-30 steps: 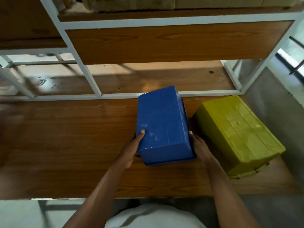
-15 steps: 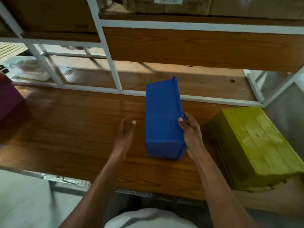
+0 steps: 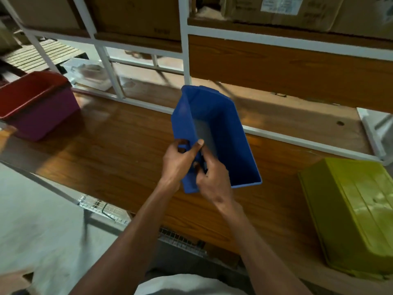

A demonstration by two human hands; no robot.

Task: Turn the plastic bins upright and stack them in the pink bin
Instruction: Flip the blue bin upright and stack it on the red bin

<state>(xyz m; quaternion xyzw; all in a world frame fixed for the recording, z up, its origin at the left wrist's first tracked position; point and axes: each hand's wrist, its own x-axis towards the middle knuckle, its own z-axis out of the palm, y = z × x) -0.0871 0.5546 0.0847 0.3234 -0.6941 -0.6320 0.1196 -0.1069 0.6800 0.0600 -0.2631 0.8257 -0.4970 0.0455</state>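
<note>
Both hands hold a blue plastic bin (image 3: 221, 135) above the wooden shelf board, its open side turned up toward me and tilted to the right. My left hand (image 3: 176, 162) grips its near left rim, thumb inside. My right hand (image 3: 212, 177) clasps the same near edge beside it. At the far left stands the pink bin (image 3: 49, 111), upright, with a red bin (image 3: 27, 90) nested inside it. A yellow-green bin (image 3: 357, 213) lies upside down at the right end of the board.
The wooden shelf board (image 3: 106, 150) runs left to right, with white metal uprights (image 3: 185, 50) behind it. Cardboard boxes (image 3: 276, 11) sit on the shelf above. A wire rack (image 3: 102, 207) and grey floor show below the front edge.
The blue bin has gone from upside down, through standing on its side, to opening upward and lifted. My left hand has taken hold of it again. The view has swung left, revealing the pink bin.
</note>
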